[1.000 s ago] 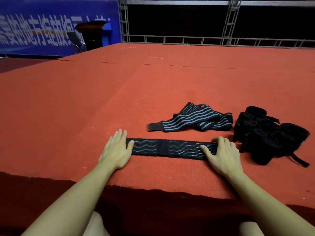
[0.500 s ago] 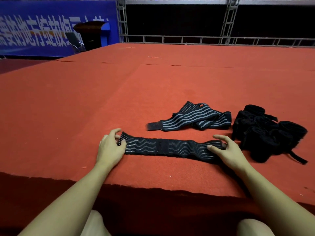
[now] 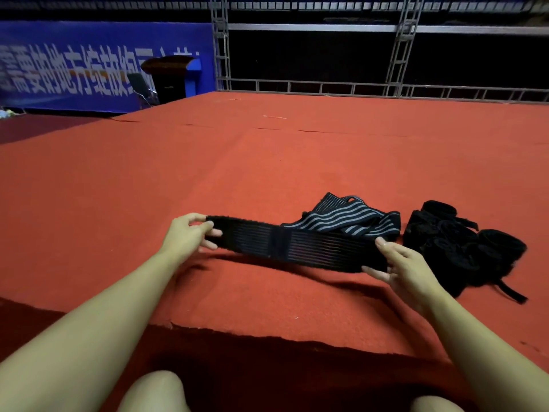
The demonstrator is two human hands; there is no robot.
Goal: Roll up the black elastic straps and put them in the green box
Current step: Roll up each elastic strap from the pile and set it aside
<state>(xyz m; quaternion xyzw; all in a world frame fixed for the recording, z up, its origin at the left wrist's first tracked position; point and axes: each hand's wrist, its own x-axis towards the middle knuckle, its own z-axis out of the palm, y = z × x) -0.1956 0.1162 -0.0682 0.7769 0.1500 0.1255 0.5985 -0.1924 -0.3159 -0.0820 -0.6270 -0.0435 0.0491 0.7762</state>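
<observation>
A black elastic strap (image 3: 297, 246) with thin pale lines hangs stretched flat between my hands, just above the red carpet. My left hand (image 3: 185, 234) pinches its left end between thumb and fingers. My right hand (image 3: 399, 267) pinches its right end. Behind it lies a loose black strap with grey stripes (image 3: 350, 218), crumpled on the carpet. To the right sits a pile of black rolled straps (image 3: 463, 245). No green box is in view.
The red carpeted platform (image 3: 208, 173) runs far back to a metal truss railing (image 3: 386, 87). Its front edge drops off just before my knees. A blue banner (image 3: 89, 63) and a dark lectern (image 3: 169, 75) stand at the back left.
Both hands went from pressing the strap flat on the carpet to pinching its ends, and have lifted it off the carpet, a little farther away.
</observation>
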